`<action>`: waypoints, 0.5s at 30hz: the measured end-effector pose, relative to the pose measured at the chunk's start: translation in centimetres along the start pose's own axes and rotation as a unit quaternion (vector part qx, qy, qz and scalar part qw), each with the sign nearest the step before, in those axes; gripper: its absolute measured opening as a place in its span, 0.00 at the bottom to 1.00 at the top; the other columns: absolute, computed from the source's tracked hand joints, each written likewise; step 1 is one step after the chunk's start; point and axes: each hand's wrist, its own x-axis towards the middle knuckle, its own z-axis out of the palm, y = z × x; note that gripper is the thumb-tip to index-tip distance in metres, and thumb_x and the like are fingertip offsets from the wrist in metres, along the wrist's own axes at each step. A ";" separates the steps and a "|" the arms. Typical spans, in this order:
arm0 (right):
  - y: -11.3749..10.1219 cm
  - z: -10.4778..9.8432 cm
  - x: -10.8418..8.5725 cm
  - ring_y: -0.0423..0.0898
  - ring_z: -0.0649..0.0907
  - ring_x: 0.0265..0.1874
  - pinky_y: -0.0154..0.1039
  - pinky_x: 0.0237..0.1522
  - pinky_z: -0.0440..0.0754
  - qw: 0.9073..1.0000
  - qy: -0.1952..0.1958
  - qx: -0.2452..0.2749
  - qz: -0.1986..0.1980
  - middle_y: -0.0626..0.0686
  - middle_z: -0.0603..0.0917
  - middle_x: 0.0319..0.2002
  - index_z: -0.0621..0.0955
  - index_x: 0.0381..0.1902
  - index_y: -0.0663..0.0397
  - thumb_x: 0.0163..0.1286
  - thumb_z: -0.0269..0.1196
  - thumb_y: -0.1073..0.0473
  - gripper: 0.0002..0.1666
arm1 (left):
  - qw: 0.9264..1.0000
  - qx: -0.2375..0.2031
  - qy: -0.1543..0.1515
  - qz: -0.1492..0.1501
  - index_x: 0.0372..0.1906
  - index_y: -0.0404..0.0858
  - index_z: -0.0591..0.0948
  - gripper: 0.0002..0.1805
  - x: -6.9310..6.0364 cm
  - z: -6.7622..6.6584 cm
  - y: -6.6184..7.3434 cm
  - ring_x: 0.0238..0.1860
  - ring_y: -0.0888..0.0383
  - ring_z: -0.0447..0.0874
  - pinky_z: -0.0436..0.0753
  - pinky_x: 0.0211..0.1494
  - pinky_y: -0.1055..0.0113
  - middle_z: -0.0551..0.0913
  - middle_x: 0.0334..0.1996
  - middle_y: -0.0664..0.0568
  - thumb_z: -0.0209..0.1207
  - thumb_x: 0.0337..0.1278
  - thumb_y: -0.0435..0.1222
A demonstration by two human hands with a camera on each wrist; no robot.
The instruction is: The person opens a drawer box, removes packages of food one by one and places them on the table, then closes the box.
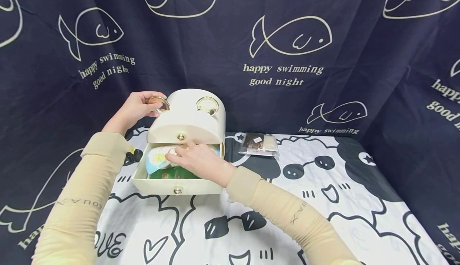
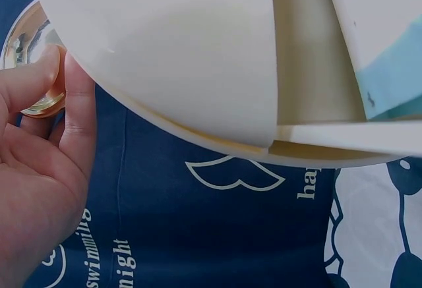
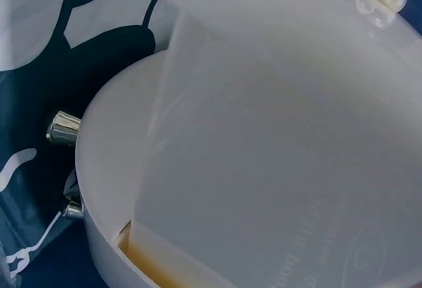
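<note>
A cream rounded box (image 1: pixel 190 123) stands on the cloth, its lower drawer (image 1: pixel 158 186) pulled out. Inside lie a white-and-blue package (image 1: pixel 155 159) and something green (image 1: pixel 172 173) beneath it. My left hand (image 1: pixel 138 107) pinches the left gold round piece (image 1: pixel 163 102) on the box top; the left wrist view shows thumb and fingers of the left hand (image 2: pixel 53 130) around its rim. Over the drawer, my right hand (image 1: pixel 201 161) has bent fingers on the package, partly covering it. The right wrist view shows a blurred pale sheet (image 3: pixel 264 143) but no hand.
A second gold round piece (image 1: pixel 207 105) sits on the box's right side. Right of the box lies a clear packet (image 1: pixel 259 144) with brown and pale contents. A small black item (image 1: pixel 133 156) is left of the drawer. Dark fish-print fabric (image 1: pixel 223 49) hangs behind.
</note>
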 end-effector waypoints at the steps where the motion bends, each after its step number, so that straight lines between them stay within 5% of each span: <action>1: 0.0 0.0 0.0 0.47 0.78 0.33 0.32 0.19 0.73 1.000 0.003 0.001 0.001 0.43 0.77 0.35 0.73 0.51 0.35 0.72 0.52 0.57 0.13 | 1.000 -0.001 0.000 0.000 0.55 0.31 0.75 0.19 0.0 0.0 0.0 0.30 0.66 0.82 0.84 0.34 0.73 0.84 0.30 0.62 0.59 0.60 0.31; 15: 0.2 -0.3 -0.2 0.47 0.79 0.35 0.34 0.28 0.75 1.000 0.019 0.003 0.017 0.44 0.78 0.32 0.72 0.49 0.42 0.69 0.52 0.64 0.13 | 1.000 0.009 0.005 -0.002 0.55 0.33 0.76 0.18 0.1 0.1 0.2 0.30 0.66 0.82 0.84 0.34 0.72 0.85 0.31 0.60 0.59 0.60 0.31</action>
